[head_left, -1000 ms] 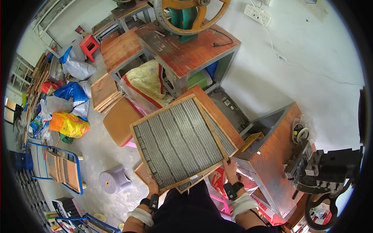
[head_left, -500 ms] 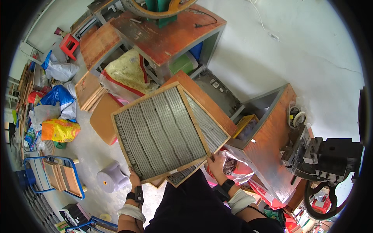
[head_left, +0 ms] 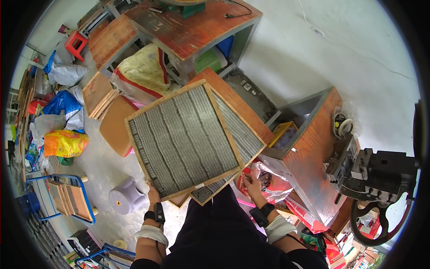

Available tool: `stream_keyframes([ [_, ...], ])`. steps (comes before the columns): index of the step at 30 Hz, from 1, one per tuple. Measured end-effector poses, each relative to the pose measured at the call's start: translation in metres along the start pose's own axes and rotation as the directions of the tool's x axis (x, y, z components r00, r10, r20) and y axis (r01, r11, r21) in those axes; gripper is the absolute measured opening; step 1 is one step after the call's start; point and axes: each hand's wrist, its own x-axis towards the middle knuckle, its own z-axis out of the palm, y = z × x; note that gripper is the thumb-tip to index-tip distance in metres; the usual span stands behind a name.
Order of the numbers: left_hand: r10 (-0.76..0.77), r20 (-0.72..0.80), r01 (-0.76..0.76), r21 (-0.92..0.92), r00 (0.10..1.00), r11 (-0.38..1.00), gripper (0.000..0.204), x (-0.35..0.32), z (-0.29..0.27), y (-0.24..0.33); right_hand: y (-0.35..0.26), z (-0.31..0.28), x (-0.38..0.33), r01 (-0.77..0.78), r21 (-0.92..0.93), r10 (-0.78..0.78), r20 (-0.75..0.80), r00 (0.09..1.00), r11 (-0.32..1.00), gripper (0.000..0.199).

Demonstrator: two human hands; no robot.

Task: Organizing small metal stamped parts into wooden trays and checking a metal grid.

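Observation:
A square shallow wooden-framed tray [head_left: 186,139] packed with rows of thin grey ridged pieces lies tilted in front of me. It sits turned across a second similar tray [head_left: 239,134], whose right side and near corner stick out below it. My left hand [head_left: 153,193] grips the upper tray's near left edge, its fingers partly hidden by the frame. Just off the trays' near right corner is my right hand [head_left: 253,184], its fingers loosely bent and apart, with nothing visible in them.
Right of the trays stands a reddish-brown workbench [head_left: 309,157] carrying a black machine with a handwheel [head_left: 380,219]. A lilac stool [head_left: 127,197] and a blue-framed cart [head_left: 62,197] stand on the left. Plastic bags [head_left: 65,143] lie beyond them. A red-and-clear bag [head_left: 273,181] is beside my right hand.
My right hand has come off the upper tray's near right corner and moved slightly right. My left hand stays on its edge. The whole view has shifted a little.

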Motion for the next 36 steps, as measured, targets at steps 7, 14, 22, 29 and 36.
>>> stream_keyframes([
  [7, 0.021, 0.036, -0.011, -0.271, 0.999, 0.962, 0.083, 0.009, -0.002, -0.014, -0.013, 0.003, 0.019, 0.049, 0.138, -0.044, -0.039, 0.998, 0.989, 0.027],
  [14, 0.045, 0.062, -0.034, -0.158, 0.997, 0.987, 0.088, 0.03, -0.002, -0.028, 0.002, 0.03, -0.009, 0.177, -0.145, -0.144, 0.211, 0.967, 0.973, 0.018],
  [22, 0.12, -0.057, -0.128, -0.187, 0.991, 0.974, 0.085, 0.023, -0.001, -0.019, -0.013, 0.044, -0.009, 0.12, 0.211, -0.127, 0.02, 0.992, 0.97, 0.033],
  [29, 0.071, -0.056, -0.084, -0.286, 0.996, 0.955, 0.085, -0.044, -0.001, 0.03, -0.045, 0.037, 0.009, -0.017, 0.524, 0.08, -0.098, 0.992, 0.852, 0.048],
  [36, -0.075, 0.02, 0.076, -0.432, 0.997, 0.899, 0.067, -0.08, 0.011, 0.046, -0.055, 0.013, 0.043, 0.093, 0.272, -0.049, -0.166, 0.985, 0.958, 0.037],
])
